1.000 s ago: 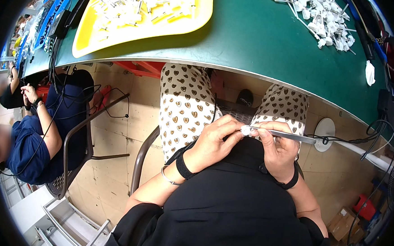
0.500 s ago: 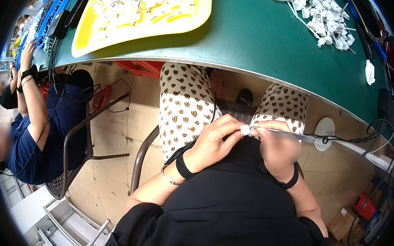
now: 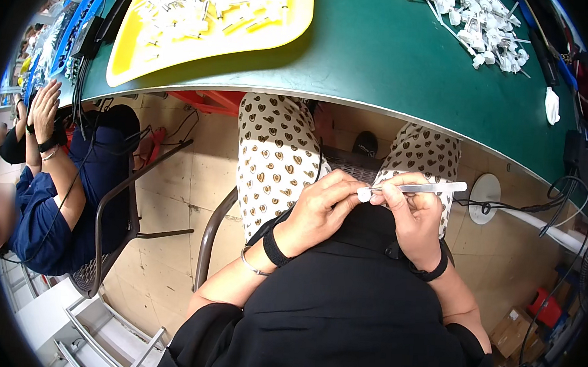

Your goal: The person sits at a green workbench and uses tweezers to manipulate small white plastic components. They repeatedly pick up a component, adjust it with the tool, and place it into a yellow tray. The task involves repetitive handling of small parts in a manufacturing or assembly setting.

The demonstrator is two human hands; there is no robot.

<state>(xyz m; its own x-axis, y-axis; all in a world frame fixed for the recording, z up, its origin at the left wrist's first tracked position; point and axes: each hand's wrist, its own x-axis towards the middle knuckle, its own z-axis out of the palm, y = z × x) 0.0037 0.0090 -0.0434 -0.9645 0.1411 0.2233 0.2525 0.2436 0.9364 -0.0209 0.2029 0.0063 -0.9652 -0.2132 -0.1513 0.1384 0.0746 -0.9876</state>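
Over my lap, just off the table's near edge, both hands work close together. My left hand (image 3: 321,207) is closed, pinching a small white plastic piece (image 3: 364,194) between thumb and fingertips. In my right hand (image 3: 415,224), the fingers wrap round a slim pen-like tool (image 3: 440,188) with a pale, translucent handle. Its thin tip points left and meets the white piece; the exact contact is too small to make out. Dark bands circle both wrists.
A yellow tray (image 3: 201,51) of small white parts with metal pins stands on the green table (image 3: 362,60). More white parts (image 3: 481,33) lie heaped at right, near a white scrap (image 3: 552,106). Cables (image 3: 565,200) hang at the right edge. A co-worker (image 3: 54,189) sits at left.
My right hand has turned and shifted slightly, the tool's handle swinging up at its right end. My left hand keeps its place. The co-worker's hands have drawn back from the table.
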